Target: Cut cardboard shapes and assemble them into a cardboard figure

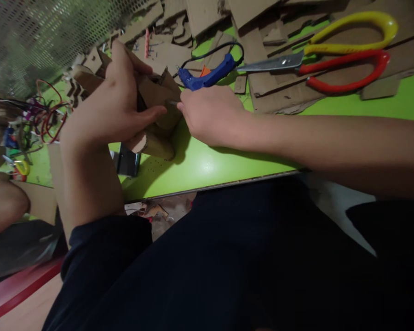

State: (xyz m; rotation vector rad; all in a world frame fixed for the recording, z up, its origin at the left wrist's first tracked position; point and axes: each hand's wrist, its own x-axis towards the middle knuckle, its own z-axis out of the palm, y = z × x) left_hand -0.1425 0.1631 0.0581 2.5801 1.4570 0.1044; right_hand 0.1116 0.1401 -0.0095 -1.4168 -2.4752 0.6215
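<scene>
Green tabletop (207, 161) is carrying cardboard scraps (279, 99) along its far side; scissors (290, 61) are lying across them. Left hand (115, 99), fingers grasping, is partly hiding a cardboard piece (155, 97). Glue gun (210, 78) is lying just beyond right hand (210, 112). Thin tool (172, 102) is pointing at piece, right fingers clenching it.

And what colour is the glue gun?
The glue gun is blue, with an orange trigger; best in the head view.

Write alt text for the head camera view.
A person's left hand grips a cardboard piece at a green table, while the right hand holds a thin, indistinct object pointed toward it. A blue glue gun, red-and-yellow scissors and cardboard scraps lie beyond.
</scene>
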